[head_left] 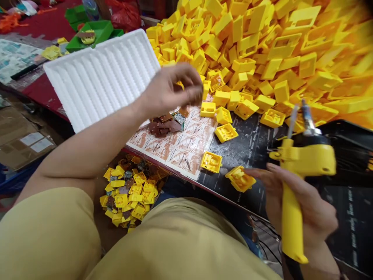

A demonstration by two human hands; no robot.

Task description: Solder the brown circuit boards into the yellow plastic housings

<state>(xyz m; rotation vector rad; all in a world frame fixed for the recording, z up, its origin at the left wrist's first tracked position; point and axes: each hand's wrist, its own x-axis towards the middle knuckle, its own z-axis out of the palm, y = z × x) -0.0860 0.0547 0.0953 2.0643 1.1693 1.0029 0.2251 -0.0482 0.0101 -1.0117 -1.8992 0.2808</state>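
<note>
My left hand (177,87) hangs over the table between the white ribbed tray and the yellow pile, its fingers curled and blurred. Whether anything is between them I cannot make out. In my right hand (294,198) is a yellow tool (294,182) like a glue gun, its metal tip pointing away from me. The fingertips of that hand touch a tilted yellow casing (240,179) at the table's front edge. To its left lies another yellow casing (211,161), open side up. Brown and green circuit pieces (166,126) sit below my left hand on patterned paper (177,147).
A big heap of yellow casings (247,42) covers the back and right. The white ribbed tray (105,74) lies at the left, green trays (96,35) behind it. Below the table edge is a pile of filled casings (134,194). Cables hang at lower right.
</note>
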